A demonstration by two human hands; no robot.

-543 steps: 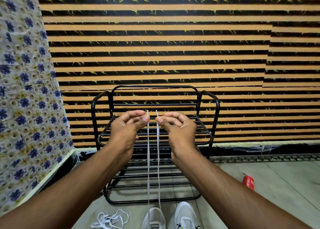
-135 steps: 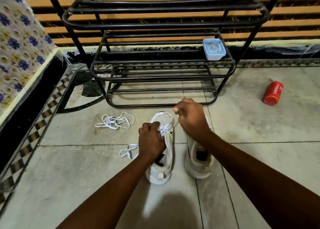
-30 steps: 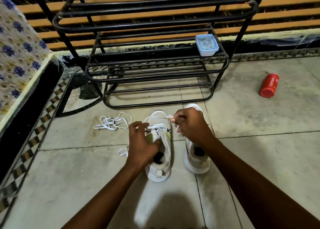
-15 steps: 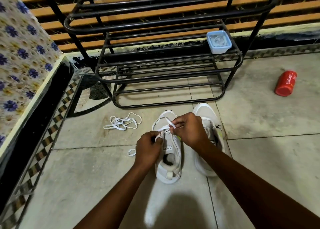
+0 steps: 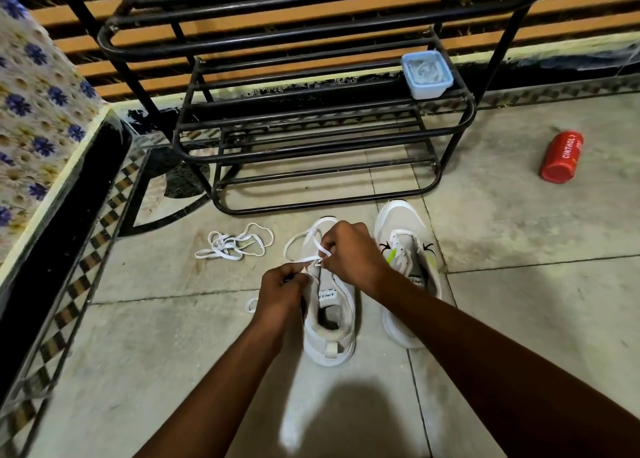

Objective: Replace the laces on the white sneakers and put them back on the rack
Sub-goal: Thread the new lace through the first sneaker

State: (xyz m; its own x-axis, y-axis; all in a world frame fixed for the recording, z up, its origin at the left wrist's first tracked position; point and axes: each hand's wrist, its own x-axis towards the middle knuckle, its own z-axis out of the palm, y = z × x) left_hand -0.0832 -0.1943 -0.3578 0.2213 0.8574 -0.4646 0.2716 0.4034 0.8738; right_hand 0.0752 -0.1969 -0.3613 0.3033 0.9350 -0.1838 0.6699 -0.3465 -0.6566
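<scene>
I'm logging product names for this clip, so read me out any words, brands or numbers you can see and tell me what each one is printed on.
"CINTHOL": white letters along the red can lying on the floor right of the rack.
Tongue label of the left sneaker: dark print, upside down, too blurred to read.
Tongue label of the right sneaker: dark print, too blurred to read.
Small print beside the brand on the can: too small to read.

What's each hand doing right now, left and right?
Left hand: grips the edge of the left sneaker.
Right hand: pinches the white lace over that sneaker.
</scene>
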